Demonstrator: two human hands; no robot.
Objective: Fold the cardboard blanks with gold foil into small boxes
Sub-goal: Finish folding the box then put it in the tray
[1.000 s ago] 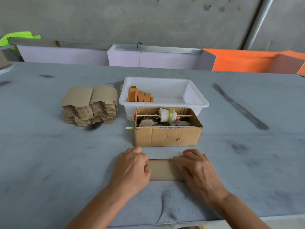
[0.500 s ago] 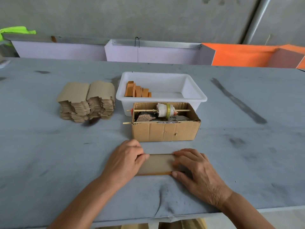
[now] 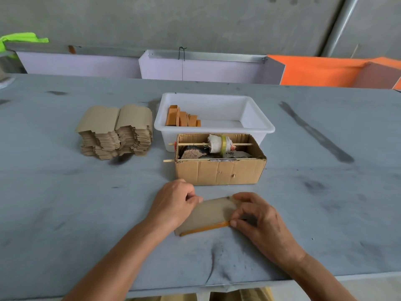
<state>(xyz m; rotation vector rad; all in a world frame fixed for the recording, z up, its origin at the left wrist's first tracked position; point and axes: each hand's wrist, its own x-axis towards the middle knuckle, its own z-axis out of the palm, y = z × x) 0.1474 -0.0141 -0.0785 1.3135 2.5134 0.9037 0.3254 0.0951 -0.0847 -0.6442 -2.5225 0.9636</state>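
Observation:
A folded cardboard blank (image 3: 211, 213) with a gold edge along its near side lies on the grey table (image 3: 65, 213) in front of me. My left hand (image 3: 173, 203) grips its left end with curled fingers. My right hand (image 3: 256, 216) pinches its right end, thumb on the gold edge. The blank bows upward between them. Two stacks of flat blanks (image 3: 116, 131) stand at the back left. Several folded orange boxes (image 3: 182, 119) stand inside a white tub (image 3: 256, 127).
A brown carton (image 3: 219, 171) just beyond my hands holds a tape roll (image 3: 220, 144) on a stick and scraps. Purple and orange panels (image 3: 314, 70) run along the table's far edge. The table's near edge is close below my forearms.
The blank, pressed flat under both hands a second ago, now bows upward and sits skewed. Both hands have shifted to grip its ends, the right hand moving toward the near right corner.

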